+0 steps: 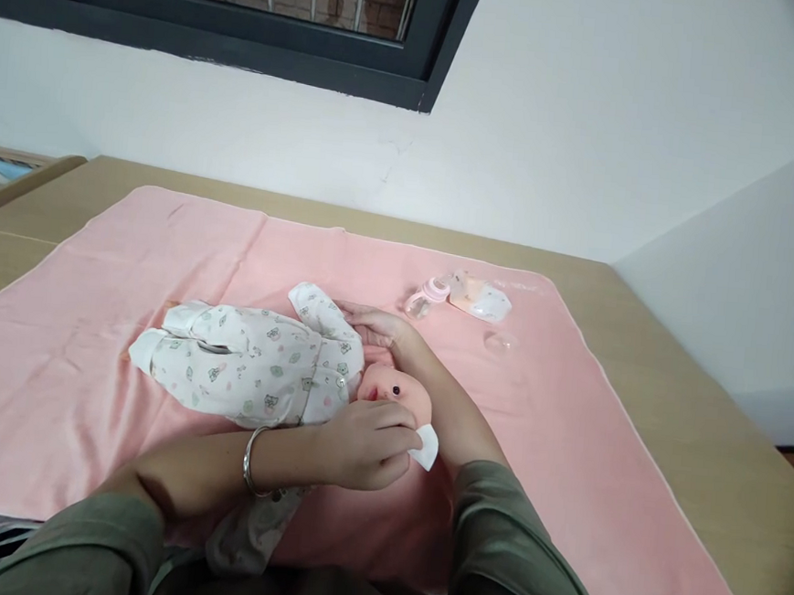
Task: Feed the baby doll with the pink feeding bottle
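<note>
A baby doll [404, 388] in a white printed onesie [261, 360] lies on its back with its head to the right. My left hand [371, 447], with a silver bracelet on the wrist, is closed over the near side of the doll's face. A white wipe [426, 447] sticks out from its fingers beside the head. Beyond the doll's head and shoulder, my right hand [374, 323] lies with its fingers stretched out near the raised sleeve. The doll's far cheek and one eye show; the rest of the face is covered by my left hand.
A pink mat [562, 475] covers much of the wooden table [723, 433]. Behind my right arm lie a baby bottle with a pink collar [431, 290], a soft printed packet [483, 300] and a clear cap [500, 341]. A wall and a dark-framed window [359, 75] stand behind.
</note>
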The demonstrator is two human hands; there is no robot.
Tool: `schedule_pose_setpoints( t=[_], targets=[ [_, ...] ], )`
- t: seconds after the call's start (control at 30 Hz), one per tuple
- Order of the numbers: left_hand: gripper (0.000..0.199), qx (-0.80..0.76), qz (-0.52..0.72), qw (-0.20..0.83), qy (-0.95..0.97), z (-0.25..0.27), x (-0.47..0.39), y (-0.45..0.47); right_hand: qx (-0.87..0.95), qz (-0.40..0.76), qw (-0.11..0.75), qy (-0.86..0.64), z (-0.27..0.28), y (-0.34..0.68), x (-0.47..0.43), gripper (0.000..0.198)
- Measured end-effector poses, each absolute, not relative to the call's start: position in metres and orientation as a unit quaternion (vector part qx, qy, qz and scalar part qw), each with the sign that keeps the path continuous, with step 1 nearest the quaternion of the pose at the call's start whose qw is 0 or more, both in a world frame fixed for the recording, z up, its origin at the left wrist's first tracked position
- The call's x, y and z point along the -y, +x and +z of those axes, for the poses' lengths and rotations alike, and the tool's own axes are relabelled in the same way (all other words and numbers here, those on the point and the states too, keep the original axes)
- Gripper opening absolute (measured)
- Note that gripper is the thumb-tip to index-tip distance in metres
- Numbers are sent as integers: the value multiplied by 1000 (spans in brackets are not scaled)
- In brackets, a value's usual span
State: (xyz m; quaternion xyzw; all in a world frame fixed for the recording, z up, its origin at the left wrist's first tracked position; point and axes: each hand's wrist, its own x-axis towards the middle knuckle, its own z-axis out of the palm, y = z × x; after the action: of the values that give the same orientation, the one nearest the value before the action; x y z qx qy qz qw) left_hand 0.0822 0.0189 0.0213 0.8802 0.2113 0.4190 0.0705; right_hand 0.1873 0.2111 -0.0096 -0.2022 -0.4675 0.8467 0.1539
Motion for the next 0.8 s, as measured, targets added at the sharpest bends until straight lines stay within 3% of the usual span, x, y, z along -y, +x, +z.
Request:
schedule_pose_setpoints(
  t=[0.47,0.6,0.8],
  targets=[
    [22,-193,365,79,907,34,-10,88,459,838,123,-269,-3,217,-201,51],
    [24,-246,237,100,934,58,-11,107,432,791,213,-377,-1,232,-180,40],
    [31,-339,118,86,929,80,-23,169,294,722,448,-437,3,307,-146,28]
  ],
)
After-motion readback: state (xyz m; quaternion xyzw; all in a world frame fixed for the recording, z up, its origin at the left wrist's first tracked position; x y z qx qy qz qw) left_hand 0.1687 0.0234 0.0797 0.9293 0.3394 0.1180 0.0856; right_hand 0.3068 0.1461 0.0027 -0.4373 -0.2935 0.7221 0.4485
